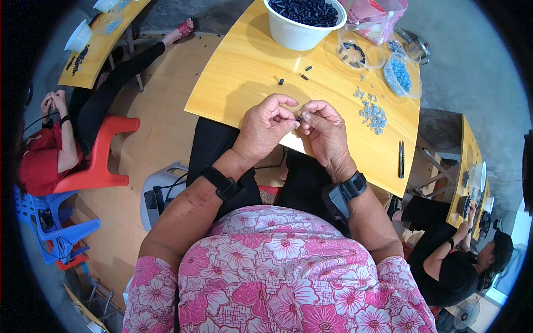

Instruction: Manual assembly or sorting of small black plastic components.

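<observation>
Pink flowered sleeves frame both forearms. Pinched between the fingertips of the left hand [265,126] and right hand [326,133] sits a tiny black plastic cylinder [298,118], both hands closed on it just above the near edge of the yellow wooden table [244,66]. It looks light, stiff and easily dropped, best gripped by its ends. Beyond the fingers lie loose black pieces [304,72], right of them small pale-blue parts [373,115], farther off a white tub [300,33].

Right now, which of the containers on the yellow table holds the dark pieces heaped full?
The big white bowl at the table's far edge, heaped with dark pieces. The clear tubs to its right are shallower; one holds pale blue bits.
</observation>
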A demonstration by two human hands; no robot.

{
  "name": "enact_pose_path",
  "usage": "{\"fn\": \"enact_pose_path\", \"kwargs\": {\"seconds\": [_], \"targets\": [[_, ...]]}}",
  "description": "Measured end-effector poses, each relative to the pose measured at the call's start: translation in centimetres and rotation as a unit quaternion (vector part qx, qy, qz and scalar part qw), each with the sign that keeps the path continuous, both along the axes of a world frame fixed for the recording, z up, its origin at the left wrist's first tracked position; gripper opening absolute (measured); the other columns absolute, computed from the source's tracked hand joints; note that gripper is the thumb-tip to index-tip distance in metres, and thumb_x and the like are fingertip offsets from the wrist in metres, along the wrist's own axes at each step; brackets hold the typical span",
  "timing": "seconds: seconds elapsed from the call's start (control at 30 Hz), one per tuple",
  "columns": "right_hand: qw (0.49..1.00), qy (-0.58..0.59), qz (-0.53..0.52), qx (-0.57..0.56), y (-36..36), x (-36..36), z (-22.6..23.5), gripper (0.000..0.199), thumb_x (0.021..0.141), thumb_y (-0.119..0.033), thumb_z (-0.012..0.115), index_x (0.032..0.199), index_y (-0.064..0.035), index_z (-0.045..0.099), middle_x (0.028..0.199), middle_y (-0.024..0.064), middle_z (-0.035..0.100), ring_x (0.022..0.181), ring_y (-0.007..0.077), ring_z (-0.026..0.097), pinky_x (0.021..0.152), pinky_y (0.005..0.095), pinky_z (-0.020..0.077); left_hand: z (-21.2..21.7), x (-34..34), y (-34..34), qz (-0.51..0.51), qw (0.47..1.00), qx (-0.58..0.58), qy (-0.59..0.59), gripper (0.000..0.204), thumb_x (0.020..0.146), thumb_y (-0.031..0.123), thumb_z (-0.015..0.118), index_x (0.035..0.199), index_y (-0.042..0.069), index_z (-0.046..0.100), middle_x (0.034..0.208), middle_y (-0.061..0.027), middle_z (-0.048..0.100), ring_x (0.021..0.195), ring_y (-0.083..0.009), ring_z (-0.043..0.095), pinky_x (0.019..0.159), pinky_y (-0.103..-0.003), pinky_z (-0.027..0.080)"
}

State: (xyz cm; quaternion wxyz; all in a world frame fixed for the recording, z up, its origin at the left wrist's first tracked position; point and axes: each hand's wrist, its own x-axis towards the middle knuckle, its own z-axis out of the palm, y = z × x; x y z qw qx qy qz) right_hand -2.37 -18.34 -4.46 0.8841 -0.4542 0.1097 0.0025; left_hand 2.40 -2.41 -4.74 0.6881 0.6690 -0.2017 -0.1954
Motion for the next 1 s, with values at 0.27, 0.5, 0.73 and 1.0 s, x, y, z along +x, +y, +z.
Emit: {"fn": "enact_pose_path", "kwargs": {"seconds": [0.27,0.5,0.73,1.0], "targets": [[1.0,0.002,-0.016,-0.021,0.3,-0.2,0.1,0.016,0.086,0.006,0.058,0.099,-0.0016,0.061,0.083,0.0039,0.06,0.068,0.0106,0.053,0.063,0.023,0.0437,-0.1,0.0,0.0,0.005,1.0,-0.015,-0.003,0.031,0.085,-0.003,0.061,0.114,0.002,0.051,0.088,-0.0042,0.067,0.08,-0.0065,0.061,0.072,-0.02,0.047],[0.998,-0.011,-0.037,-0.039,0.8,-0.1,0.1,0.017,0.086,0.006,0.058,0.101,-0.0006,0.061,0.084,0.0048,0.062,0.068,0.0106,0.054,0.062,0.0225,0.0456,-0.3,0.0,0.0,0.002,0.999,-0.052,0.015,0.031,0.085,-0.004,0.06,0.114,0.001,0.05,0.088,-0.0054,0.067,0.081,-0.008,0.062,0.073,-0.021,0.048],[0.993,-0.043,-0.048,-0.101,1.3,-0.2,-0.4,0.019,0.086,0.005,0.057,0.104,0.0002,0.062,0.085,0.0034,0.061,0.069,0.0094,0.055,0.063,0.0221,0.0464,-0.2,0.0,0.0,0.004,0.997,-0.069,0.022,0.029,0.085,-0.004,0.059,0.112,0.001,0.05,0.087,-0.0063,0.066,0.081,-0.0092,0.063,0.074,-0.022,0.048],[0.972,-0.041,-0.068,-0.221,2.6,-0.8,0.2,0.024,0.087,0.008,0.055,0.11,0.0016,0.061,0.097,0.0043,0.058,0.083,0.0115,0.06,0.076,0.0241,0.0528,-0.2,0.4,0.3,0.02,0.994,-0.101,0.044,0.028,0.085,-0.004,0.059,0.112,0.0,0.05,0.086,-0.0063,0.066,0.076,-0.01,0.063,0.071,-0.022,0.051]]}}
